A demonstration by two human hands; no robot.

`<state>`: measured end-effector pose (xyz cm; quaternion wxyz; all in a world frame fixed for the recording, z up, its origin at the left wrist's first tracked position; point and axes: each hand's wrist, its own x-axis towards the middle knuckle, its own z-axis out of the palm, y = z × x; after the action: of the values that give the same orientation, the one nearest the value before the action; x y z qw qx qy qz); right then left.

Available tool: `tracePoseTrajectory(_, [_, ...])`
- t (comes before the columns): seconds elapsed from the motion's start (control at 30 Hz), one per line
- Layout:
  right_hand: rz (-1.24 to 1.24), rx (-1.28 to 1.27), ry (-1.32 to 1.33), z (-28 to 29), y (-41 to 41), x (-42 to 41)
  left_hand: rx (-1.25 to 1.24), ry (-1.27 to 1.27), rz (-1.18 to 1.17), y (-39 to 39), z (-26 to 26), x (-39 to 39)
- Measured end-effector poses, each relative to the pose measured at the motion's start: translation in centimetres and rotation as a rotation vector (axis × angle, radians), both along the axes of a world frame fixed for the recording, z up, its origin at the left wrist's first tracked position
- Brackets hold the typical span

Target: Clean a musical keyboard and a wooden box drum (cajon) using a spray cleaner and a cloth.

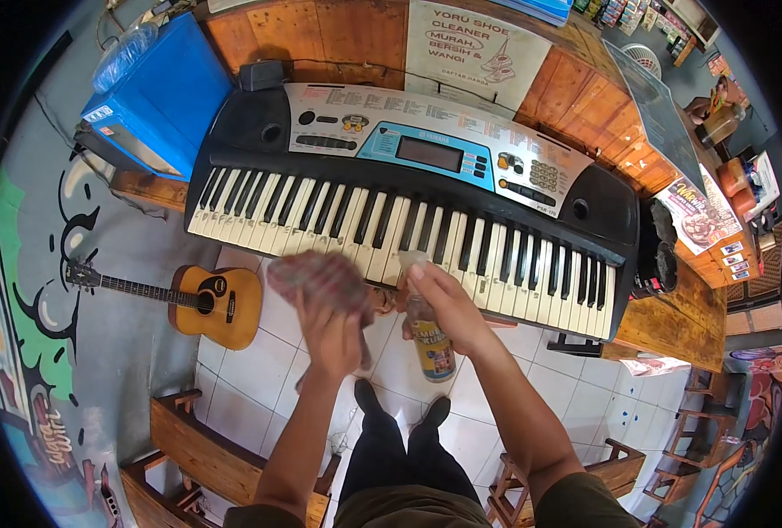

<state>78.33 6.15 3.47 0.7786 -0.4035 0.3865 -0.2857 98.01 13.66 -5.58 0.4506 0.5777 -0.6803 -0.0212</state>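
Note:
A crumpled checked cloth (321,280), blurred by motion, is gripped in my left hand (328,336) near the front edge of the keyboard's left half. My right hand (453,310) grasps a clear spray bottle (434,350) by its neck, with the pale nozzle (412,259) pointing towards the keys. The bottle bears a yellow and blue label and is slightly tilted. Before me lies a Yamaha electronic keyboard (394,178), with a grey panel and a small screen (429,154). Smudged marks show on several of its white keys (364,261). Whether the cloth touches the keys I cannot tell.
An acoustic guitar (222,307) leans at the left by the painted wall (110,356). Behind the keyboard are a blue box (166,92), a black adapter (262,76) and a wooden counter (358,33) bearing a poster (473,46). Wooden benches (212,449) stand on the tiled floor.

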Motion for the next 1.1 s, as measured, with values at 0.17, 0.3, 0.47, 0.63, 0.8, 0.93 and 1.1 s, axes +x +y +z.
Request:
tracePoseTrajectory(0.17, [0.008, -0.017, 0.055, 0.0, 1.0, -0.8, 0.149, -0.258, 0.146, -0.8, 2.3, -0.3])
tracePoseTrajectory(0.3, [0.046, -0.029, 0.035, -0.9, 0.1, 0.1, -0.055, -0.024, 0.230, 1.1, 2.2, -0.1])
tracePoseTrajectory(0.47, [-0.003, -0.053, -0.031, -1.1, 1.2, -1.7, 0.240, -0.417, 0.167, -1.2, 1.2, -1.5])
tracePoseTrajectory(0.63, [-0.055, 0.024, 0.014, -0.9, 2.6, -4.4, 0.160, -0.403, 0.180, -1.6, 2.4, -2.6])
tracePoseTrajectory(0.8, [-0.087, 0.002, 0.024, -1.7, 3.3, -4.8, 0.205, -0.424, 0.172, -1.6, 2.9, -2.7])
tracePoseTrajectory(0.93, [-0.073, 0.006, -0.015, -1.6, 3.8, -4.5, 0.221, -0.450, 0.202, -1.3, 2.6, -2.8])
tracePoseTrajectory(1.1, [-0.033, -0.031, -0.001, -0.9, 4.2, -5.3, 0.225, -0.441, 0.221, 0.0, 3.1, -3.0])
